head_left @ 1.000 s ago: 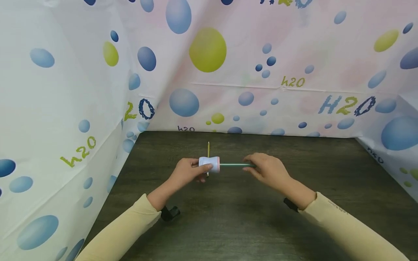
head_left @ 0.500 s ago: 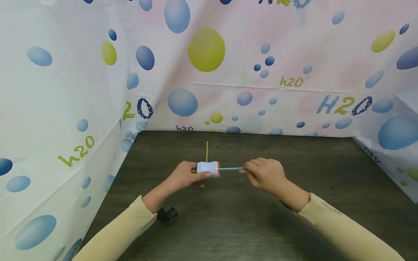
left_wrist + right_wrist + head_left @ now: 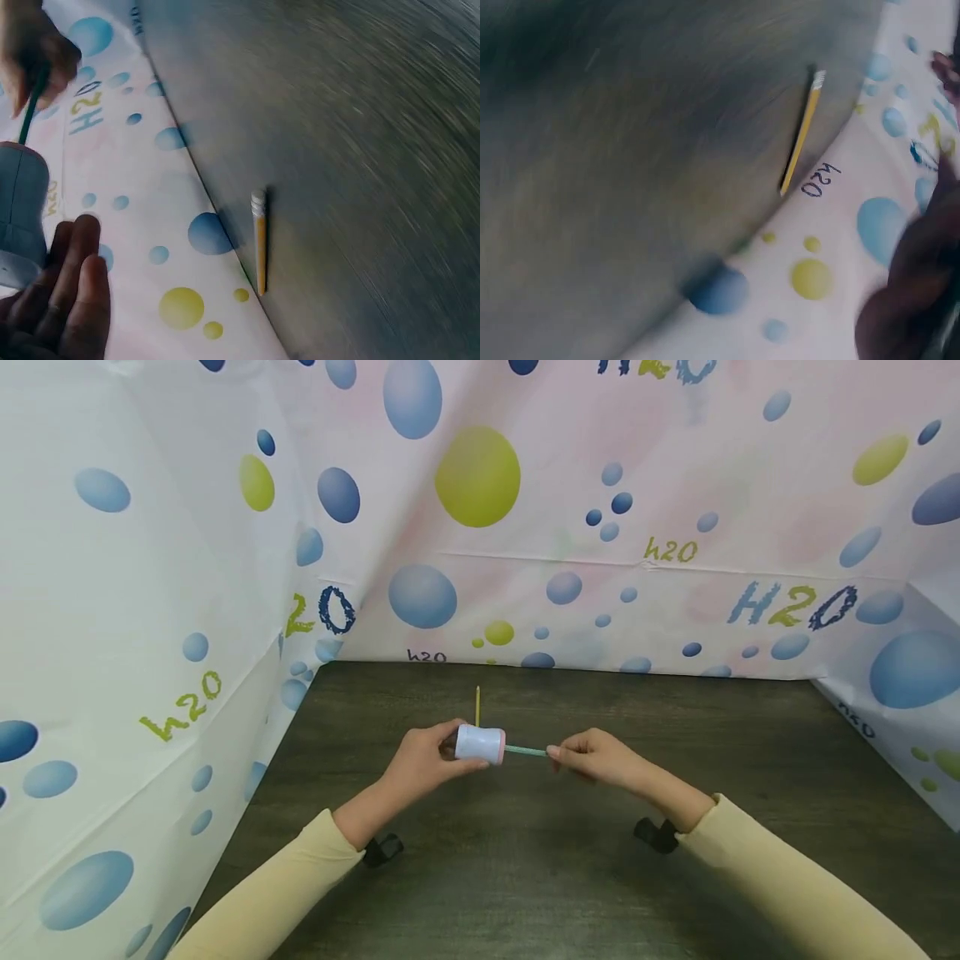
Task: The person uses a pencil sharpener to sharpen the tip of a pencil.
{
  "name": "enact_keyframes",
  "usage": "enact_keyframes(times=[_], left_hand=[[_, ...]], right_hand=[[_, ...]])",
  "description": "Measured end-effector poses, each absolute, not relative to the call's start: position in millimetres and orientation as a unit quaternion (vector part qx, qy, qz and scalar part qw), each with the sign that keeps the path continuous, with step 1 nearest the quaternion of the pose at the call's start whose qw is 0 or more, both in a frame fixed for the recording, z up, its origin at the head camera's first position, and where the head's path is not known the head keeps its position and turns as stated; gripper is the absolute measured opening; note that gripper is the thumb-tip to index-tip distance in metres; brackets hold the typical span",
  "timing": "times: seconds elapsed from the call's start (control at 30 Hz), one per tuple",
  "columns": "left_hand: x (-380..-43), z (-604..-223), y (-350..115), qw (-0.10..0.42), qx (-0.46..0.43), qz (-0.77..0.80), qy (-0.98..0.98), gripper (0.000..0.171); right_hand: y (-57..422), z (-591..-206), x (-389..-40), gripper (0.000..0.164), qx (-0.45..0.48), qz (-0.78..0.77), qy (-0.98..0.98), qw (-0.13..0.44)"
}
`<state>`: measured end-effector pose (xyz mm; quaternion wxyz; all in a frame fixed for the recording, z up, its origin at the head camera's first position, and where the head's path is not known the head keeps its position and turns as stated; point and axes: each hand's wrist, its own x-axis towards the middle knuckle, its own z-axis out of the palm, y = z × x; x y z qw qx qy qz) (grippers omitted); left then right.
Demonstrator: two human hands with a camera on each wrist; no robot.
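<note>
In the head view my left hand (image 3: 420, 764) grips a light blue, waisted pencil sharpener (image 3: 478, 743) with a pink end, held sideways above the table. A green pencil (image 3: 525, 750) enters that pink end from the right. Its outer end is pinched between the thumb and fingers of my right hand (image 3: 603, 758). The left wrist view has the sharpener (image 3: 19, 202) at its left edge, some left-hand fingers (image 3: 79, 300) extended beside it. The pencil's tip is hidden inside the sharpener. In the right wrist view my right hand (image 3: 915, 292) is dark and blurred.
A yellow pencil (image 3: 477, 706) with a white end lies on the dark wooden table (image 3: 525, 877), behind the sharpener. Sheeting printed with coloured dots (image 3: 480, 477) rises along the table's back and sides.
My right hand has turned and shifted left, going from loose fingers at the green pencil's end to a fingertip pinch. Less of the pencil shows between hand and sharpener. The left hand has barely moved.
</note>
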<state>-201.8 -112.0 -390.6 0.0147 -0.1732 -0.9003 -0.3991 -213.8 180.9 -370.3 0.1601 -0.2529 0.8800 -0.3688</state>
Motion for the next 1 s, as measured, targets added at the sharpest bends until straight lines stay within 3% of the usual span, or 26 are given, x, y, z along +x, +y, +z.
enact_keyframes(times=[0.2, 0.27, 0.37, 0.47, 0.57, 0.63, 0.7, 0.87, 0.93, 1.0], left_hand=[[-210, -387, -118, -0.108, -0.068, -0.529, -0.839, 0.044], [-211, -384, -120, -0.137, -0.076, -0.545, -0.824, 0.044], [-209, -380, -121, -0.164, -0.097, -0.548, -0.814, 0.044], [-207, -378, -119, -0.175, -0.104, -0.535, -0.820, 0.040], [-206, -379, -115, -0.153, -0.106, -0.507, -0.841, 0.038], [-204, -380, -113, -0.113, -0.122, -0.474, -0.865, 0.043], [-202, -380, -111, -0.055, -0.155, -0.434, -0.886, 0.047], [-196, -380, -110, 0.077, -0.241, -0.354, -0.900, 0.053], [-195, -381, -110, 0.093, -0.253, -0.343, -0.900, 0.055], [-195, -383, -110, 0.081, -0.244, -0.354, -0.899, 0.054]], right_hand=[[173, -380, -210, 0.047, -0.377, -0.119, 0.870, -0.295], [172, -383, -213, 0.048, -0.406, -0.070, 0.815, -0.408], [171, -386, -218, 0.040, -0.427, -0.038, 0.748, -0.507], [172, -388, -218, 0.040, -0.430, -0.039, 0.728, -0.532], [172, -389, -213, 0.049, -0.414, -0.064, 0.768, -0.485], [171, -387, -208, 0.055, -0.390, -0.101, 0.821, -0.404], [171, -383, -203, 0.051, -0.357, -0.163, 0.878, -0.274], [176, -369, -205, 0.036, -0.247, -0.393, 0.874, 0.143], [178, -366, -209, 0.039, -0.212, -0.435, 0.840, 0.247], [179, -365, -212, 0.040, -0.209, -0.433, 0.834, 0.271]])
